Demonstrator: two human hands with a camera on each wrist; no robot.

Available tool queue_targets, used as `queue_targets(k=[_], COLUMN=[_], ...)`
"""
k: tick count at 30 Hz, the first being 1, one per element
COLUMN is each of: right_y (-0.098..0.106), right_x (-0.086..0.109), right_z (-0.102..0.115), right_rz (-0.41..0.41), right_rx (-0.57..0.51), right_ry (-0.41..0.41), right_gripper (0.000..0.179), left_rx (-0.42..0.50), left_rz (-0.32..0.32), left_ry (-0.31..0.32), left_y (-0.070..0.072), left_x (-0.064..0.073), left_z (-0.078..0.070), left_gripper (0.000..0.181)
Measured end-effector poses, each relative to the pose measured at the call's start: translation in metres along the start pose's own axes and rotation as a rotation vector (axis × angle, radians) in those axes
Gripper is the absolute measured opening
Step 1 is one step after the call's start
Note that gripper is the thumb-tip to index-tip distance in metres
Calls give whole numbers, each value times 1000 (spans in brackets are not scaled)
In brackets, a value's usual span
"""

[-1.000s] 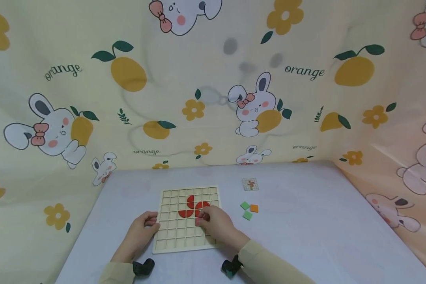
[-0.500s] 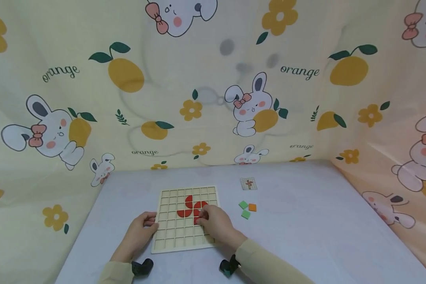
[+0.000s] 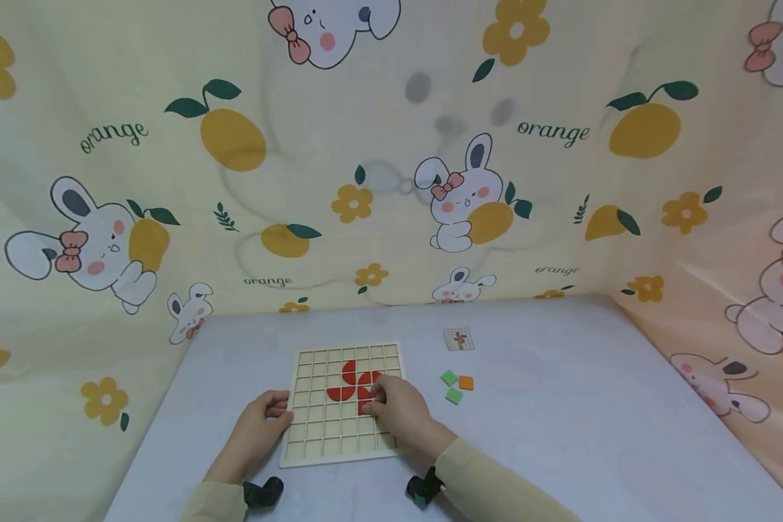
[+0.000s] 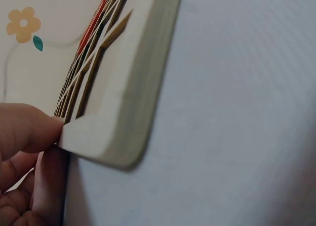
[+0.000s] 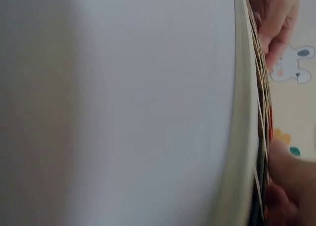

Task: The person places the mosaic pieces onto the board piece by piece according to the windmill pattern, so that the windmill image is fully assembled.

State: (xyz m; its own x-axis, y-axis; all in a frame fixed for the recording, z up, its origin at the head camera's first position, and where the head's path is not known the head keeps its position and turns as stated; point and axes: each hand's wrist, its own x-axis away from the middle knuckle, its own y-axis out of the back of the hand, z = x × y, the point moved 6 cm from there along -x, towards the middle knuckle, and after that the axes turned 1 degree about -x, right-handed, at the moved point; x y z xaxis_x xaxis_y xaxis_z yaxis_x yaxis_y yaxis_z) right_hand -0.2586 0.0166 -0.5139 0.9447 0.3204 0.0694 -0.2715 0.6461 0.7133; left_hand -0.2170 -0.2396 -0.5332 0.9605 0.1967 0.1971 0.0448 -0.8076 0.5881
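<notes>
A pale wooden grid board (image 3: 313, 429) lies on the table, with several red quarter-round tiles (image 3: 341, 394) in its middle cells. My left hand (image 3: 256, 428) grips the board's left edge. In the left wrist view its thumb (image 4: 29, 129) lies against the board's rim (image 4: 129, 107) near a corner. My right hand (image 3: 403, 415) reaches over the board's right side, thumb and fingertips holding a small red tile (image 3: 362, 407) at a cell just below the others. The fingers partly cover that tile. In the right wrist view, the right hand (image 5: 291, 181) overlaps the far side of the board.
Two green tiles (image 3: 453, 396) and one orange tile (image 3: 466, 383) lie right of the board. Behind them is a small card (image 3: 460, 338) printed with a pinwheel on a grid. A patterned curtain (image 3: 391, 239) stands along the table's back and sides.
The small red tile looked lighter and pinkish a second ago; it now shows deep red at its cell. The right fingertips have shifted slightly over it. The left hand stays put.
</notes>
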Motion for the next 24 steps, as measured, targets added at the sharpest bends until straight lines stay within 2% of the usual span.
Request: queue_targets(k=[7,16,21,24], right_y=[8,10,9,14], right_x=[-9,-13,-13,-11], right_z=[1,1,-1,-8], right_rz=[81,58,75,98], right_rx=[28,60,27,-17], right_ry=[99,111,111,74], right_gripper=[14,9,12,20], left_rx=[14,13,11,7], left_rz=[0,-4,-2,-1], left_ry=[5,-15,-5,2], left_y=[0,1,2,1], left_x=[-1,0,1,1], left_z=[0,-4,-4,0], left_gripper=[39,39,39,39])
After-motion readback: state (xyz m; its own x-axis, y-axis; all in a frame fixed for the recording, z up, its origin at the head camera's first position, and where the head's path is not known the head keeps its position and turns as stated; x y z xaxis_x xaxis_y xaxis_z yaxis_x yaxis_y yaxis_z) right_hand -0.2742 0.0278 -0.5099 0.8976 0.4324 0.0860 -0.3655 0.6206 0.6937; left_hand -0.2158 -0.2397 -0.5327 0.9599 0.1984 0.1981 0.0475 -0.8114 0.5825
